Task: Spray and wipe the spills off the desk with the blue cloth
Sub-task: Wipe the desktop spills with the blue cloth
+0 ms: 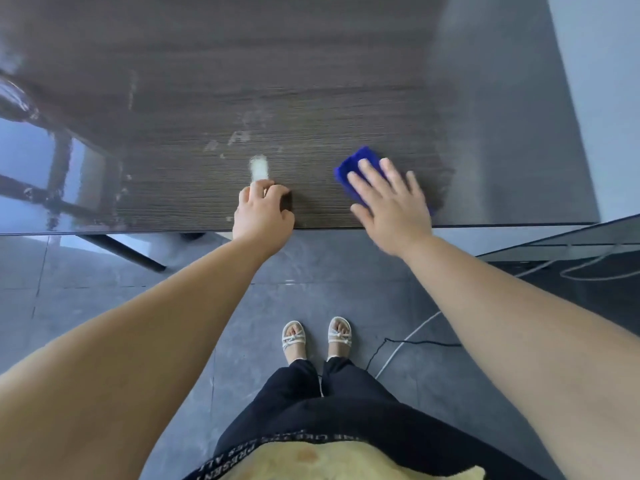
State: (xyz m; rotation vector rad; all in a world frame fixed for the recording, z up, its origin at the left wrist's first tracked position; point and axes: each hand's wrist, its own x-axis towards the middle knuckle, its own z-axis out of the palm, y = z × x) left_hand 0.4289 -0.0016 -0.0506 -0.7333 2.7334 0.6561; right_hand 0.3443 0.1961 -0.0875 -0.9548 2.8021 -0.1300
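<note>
Dark wood-grain surface (311, 81), streaked with pale spills (239, 136), fills the far half of the view as a person stands at its near edge. Right hand (388, 199) lies flat, fingers spread, pressing the blue cloth (356, 164) down near the right end. Left hand (263, 209) is curled around a whitish object (too blurred to identify, though its pale tip (259, 167) pokes out beyond the fingers) just left of the cloth. White sandals (317, 337) stand on the grey tiled floor (104, 271).
</note>
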